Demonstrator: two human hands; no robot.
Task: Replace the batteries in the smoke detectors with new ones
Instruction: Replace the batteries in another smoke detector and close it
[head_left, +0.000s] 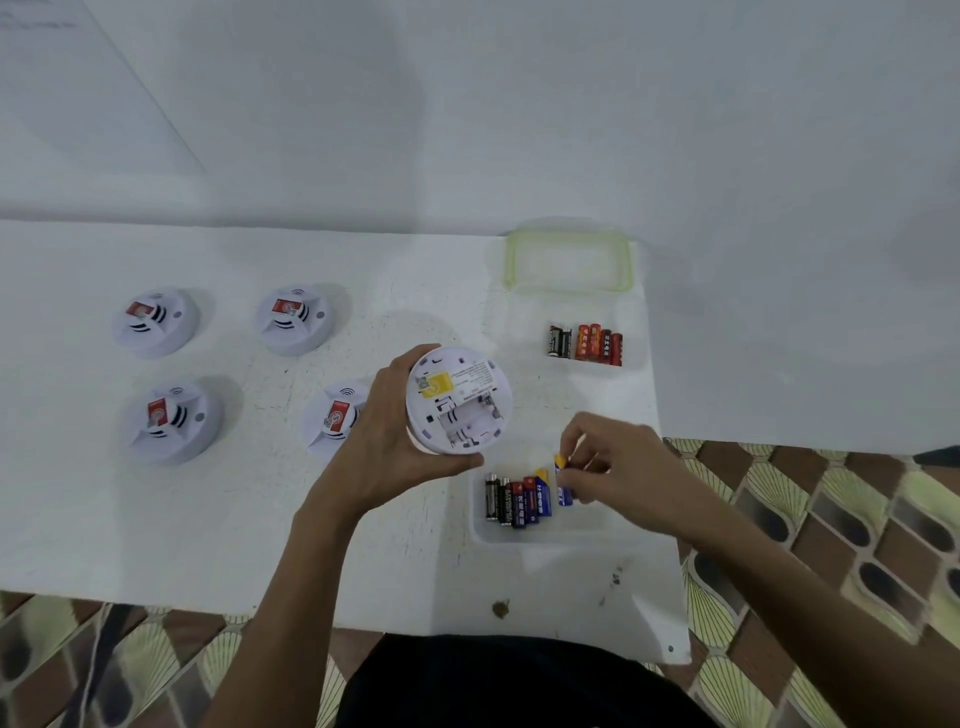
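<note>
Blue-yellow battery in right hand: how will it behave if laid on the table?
The blue-yellow battery, pinched by the right hand, is a cylinder, so likely rolls on the flat table. Probably rigid; its smooth wrap may slip in a pinch.

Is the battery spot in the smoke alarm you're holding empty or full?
Empty. The battery compartment of the smoke detector in the left hand shows bare white slots; the right hand pinches a blue battery outside it.

We see the left hand (387, 441) gripping an upturned smoke detector (460, 400) with its battery bay bare, while the right hand (618, 467) pinches a blue-and-yellow battery (562, 480) above the near tray (488, 535) of batteries.
</note>
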